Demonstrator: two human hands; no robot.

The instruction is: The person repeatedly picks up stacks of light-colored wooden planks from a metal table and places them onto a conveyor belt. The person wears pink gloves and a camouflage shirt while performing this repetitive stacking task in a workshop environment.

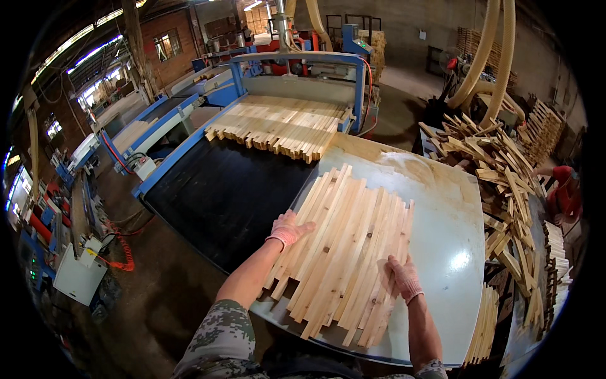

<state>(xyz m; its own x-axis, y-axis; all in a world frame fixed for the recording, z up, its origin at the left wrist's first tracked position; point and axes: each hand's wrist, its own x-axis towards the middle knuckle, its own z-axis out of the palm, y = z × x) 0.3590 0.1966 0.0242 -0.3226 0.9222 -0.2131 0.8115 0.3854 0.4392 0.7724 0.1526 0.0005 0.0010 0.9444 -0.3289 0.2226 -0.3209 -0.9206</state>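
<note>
A batch of pale wooden slats [344, 246] lies side by side on a grey metal table [445, 246] in front of me. My left hand [287, 228], in a pink knit glove, rests on the batch's left edge. My right hand [404, 278], also gloved, lies flat on the slats near their lower right side. Beyond the table, a second batch of slats [281, 126] sits on a black conveyor belt [221, 189] with a blue frame.
A loose heap of wood offcuts [499, 164] fills the right side, and a person in red [565, 192] stands behind it. Stacked slats [485, 325] stand at the table's right edge. Machines and an orange coiled cable [123, 252] sit on the left.
</note>
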